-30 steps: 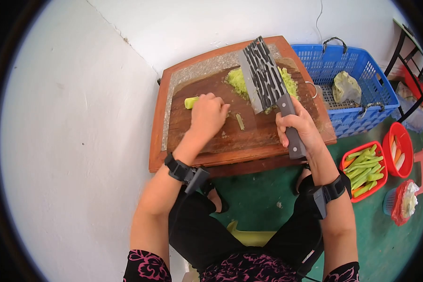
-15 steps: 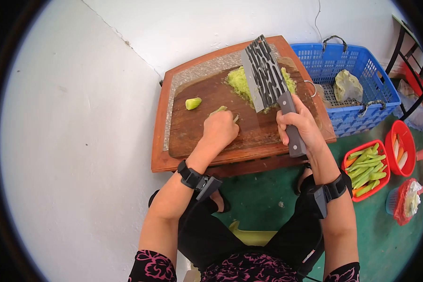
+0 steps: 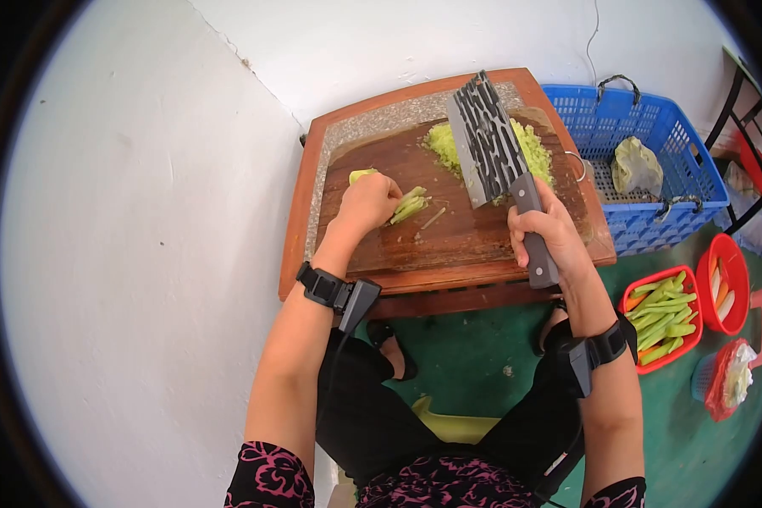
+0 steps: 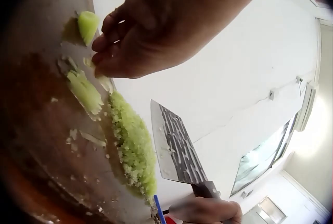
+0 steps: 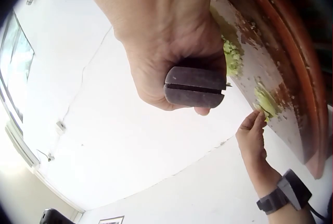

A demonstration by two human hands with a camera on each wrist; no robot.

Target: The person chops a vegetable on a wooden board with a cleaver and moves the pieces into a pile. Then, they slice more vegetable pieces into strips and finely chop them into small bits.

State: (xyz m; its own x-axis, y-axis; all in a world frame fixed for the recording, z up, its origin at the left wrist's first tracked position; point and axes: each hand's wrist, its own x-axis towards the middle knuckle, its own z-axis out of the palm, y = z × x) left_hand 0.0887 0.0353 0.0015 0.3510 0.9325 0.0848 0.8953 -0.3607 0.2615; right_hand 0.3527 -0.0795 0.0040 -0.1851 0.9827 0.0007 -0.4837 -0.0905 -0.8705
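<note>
My right hand (image 3: 552,230) grips the dark handle of a cleaver (image 3: 491,140), its broad black-and-silver blade raised over the board. Beneath the blade, finely chopped pale-green vegetable (image 4: 132,146) is heaped on the wooden chopping board (image 3: 483,241). Left of the heap, my left hand (image 3: 369,205) is low over the board, fingertips drawn together and pinching a thin pale-green vegetable slice (image 4: 105,83). Close to those fingertips lies a small bunch of cut green strips (image 4: 85,92). A green vegetable chunk (image 4: 88,27) sits just beyond the hand, partly covered by it in the head view.
The board lies on a wood-framed small table (image 3: 449,279) against a white wall (image 3: 144,212). To the right stand a blue basket (image 3: 652,224), a red basket of long green vegetables (image 3: 665,317) and a red bowl (image 3: 728,288) on the green floor.
My left hand came from the chunk back over the strips, then moved left and away from me, uncovering the bunch. The right hand keeps the cleaver raised in nearly the same place.
</note>
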